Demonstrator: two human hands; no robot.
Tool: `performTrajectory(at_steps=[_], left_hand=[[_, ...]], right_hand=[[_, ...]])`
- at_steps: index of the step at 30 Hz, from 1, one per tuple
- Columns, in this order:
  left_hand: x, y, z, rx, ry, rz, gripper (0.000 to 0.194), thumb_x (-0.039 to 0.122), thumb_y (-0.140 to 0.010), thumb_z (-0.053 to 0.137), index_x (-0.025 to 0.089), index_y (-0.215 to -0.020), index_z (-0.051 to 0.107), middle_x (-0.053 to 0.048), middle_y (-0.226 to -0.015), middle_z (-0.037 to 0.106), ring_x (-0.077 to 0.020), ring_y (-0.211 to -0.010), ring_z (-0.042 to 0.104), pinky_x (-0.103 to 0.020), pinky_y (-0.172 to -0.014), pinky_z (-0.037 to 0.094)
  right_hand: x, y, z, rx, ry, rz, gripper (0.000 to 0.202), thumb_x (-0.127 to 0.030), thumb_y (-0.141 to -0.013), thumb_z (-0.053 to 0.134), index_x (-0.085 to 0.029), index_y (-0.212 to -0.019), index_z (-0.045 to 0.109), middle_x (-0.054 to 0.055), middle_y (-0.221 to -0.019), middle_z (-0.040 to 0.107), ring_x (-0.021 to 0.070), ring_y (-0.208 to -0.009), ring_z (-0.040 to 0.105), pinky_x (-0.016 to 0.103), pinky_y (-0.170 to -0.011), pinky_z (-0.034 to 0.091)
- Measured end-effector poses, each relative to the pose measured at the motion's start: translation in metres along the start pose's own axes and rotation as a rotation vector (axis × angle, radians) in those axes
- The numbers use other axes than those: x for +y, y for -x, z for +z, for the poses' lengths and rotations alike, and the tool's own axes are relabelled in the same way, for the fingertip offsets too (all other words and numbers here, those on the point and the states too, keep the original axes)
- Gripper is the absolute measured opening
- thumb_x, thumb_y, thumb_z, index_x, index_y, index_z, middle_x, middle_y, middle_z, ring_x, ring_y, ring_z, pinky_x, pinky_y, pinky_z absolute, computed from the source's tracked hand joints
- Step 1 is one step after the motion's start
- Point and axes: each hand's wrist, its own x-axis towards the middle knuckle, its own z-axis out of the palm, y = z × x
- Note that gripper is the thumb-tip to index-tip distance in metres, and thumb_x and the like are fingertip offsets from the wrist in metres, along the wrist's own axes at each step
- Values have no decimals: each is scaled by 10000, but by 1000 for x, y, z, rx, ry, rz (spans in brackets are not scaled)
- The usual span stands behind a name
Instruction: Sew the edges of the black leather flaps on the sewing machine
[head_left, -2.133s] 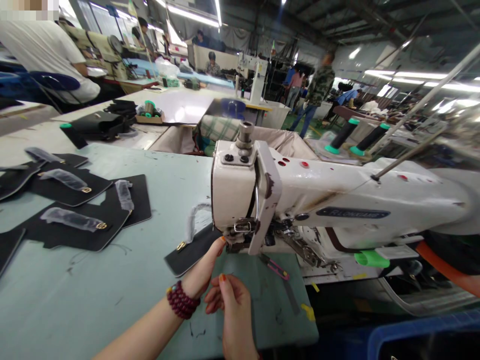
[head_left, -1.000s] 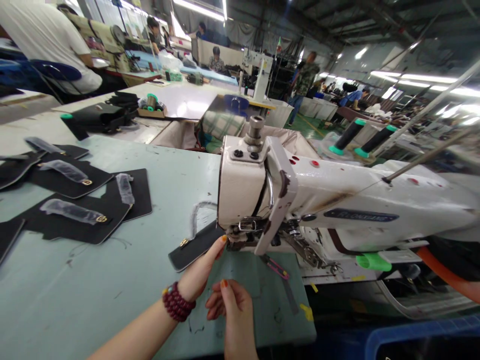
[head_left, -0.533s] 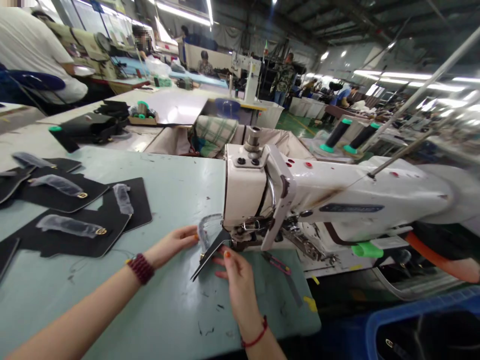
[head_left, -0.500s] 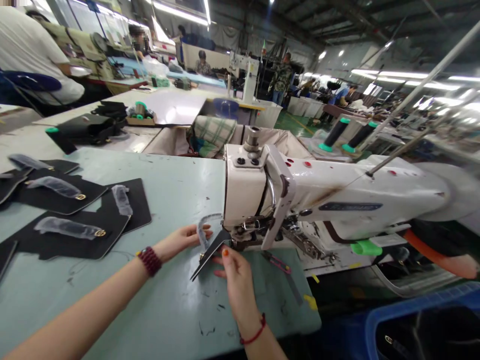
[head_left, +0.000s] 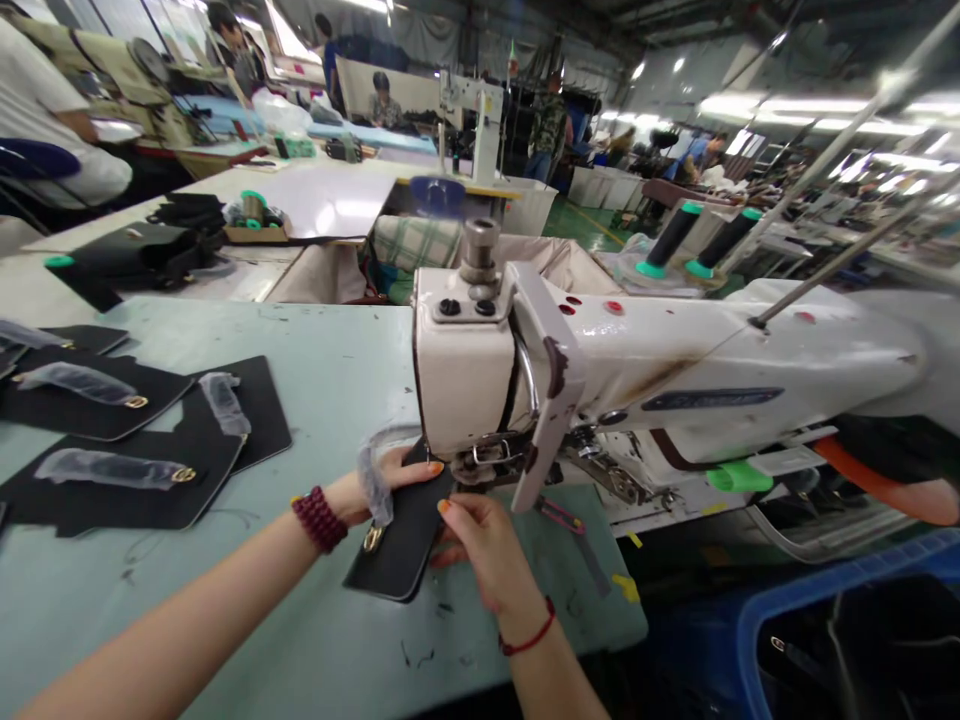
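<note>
A black panel with a plastic-wrapped strap and a gold buckle lies under the head of a white sewing machine. My left hand is closed on the panel's left side, its thumb on top near the needle area and the strap partly over the hand. On the right edge, my right hand pinches the same panel, thumb above and fingers partly below it. The panel's far end is hidden by the machine head.
Several black panels with wrapped straps lie at left on the green table. A pink-handled tool is right of my hands. A blue bin stands lower right. Thread cones stand behind the machine. People sit and stand farther back.
The black panel has turned from nearly edge-on to flatter, showing its broad face. My left hand has moved from the strap onto the panel. The view has shifted slightly.
</note>
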Motion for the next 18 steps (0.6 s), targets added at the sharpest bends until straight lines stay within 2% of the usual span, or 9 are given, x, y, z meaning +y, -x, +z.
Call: performTrajectory(at_steps=[2,5,8,11,14,16,18], left_hand=[[-6,12,8,30,71,-9,453,413,-664,858,202,-1056,770,-137,-998,785,-325,-833,756,-393,-715,623],[-18,28,21,102,205,24,523,415,-707,845,187,-1163,730,-148,-1090,768,-335,-956,747,-400,-842,620],[-21,37,30,161,286,83,598,371,-708,851,229,-1261,676,-129,-1225,724,-328,-1054,721,-420,-929,601],[-11,38,30,212,293,121,612,311,-603,910,300,-1185,719,-69,-1255,715,-317,-1127,691,-401,-937,598],[0,32,26,99,244,58,442,352,-599,904,265,-1016,789,-87,-1146,755,-342,-1063,710,-426,-915,598],[2,27,24,14,209,-5,386,387,-656,867,246,-1009,795,-110,-1053,777,-352,-934,740,-462,-860,603],[2,22,25,18,202,-38,403,385,-659,864,251,-1032,791,-110,-987,789,-346,-823,747,-466,-779,608]], right_hand=[[-3,3,-12,4,34,18,396,-521,-761,713,-130,-797,757,33,-690,677,142,-576,598,204,-492,491],[-6,4,-26,40,121,0,306,-428,-786,678,-134,-749,752,16,-645,649,125,-563,553,175,-472,422],[-10,3,-30,80,226,-61,277,-369,-805,648,-133,-674,711,9,-632,629,109,-556,505,173,-484,359],[-12,4,-25,59,313,-126,346,-405,-842,627,-129,-638,670,7,-608,592,101,-547,443,189,-493,315],[-11,6,-17,44,354,-151,399,-462,-870,601,-122,-670,662,1,-592,547,97,-542,397,201,-487,281],[-10,7,-14,64,359,-149,413,-478,-872,587,-123,-671,650,-2,-589,525,99,-544,384,208,-487,273],[-9,8,-12,84,370,-152,415,-479,-868,577,-129,-650,627,-6,-591,502,102,-554,373,215,-496,269]])
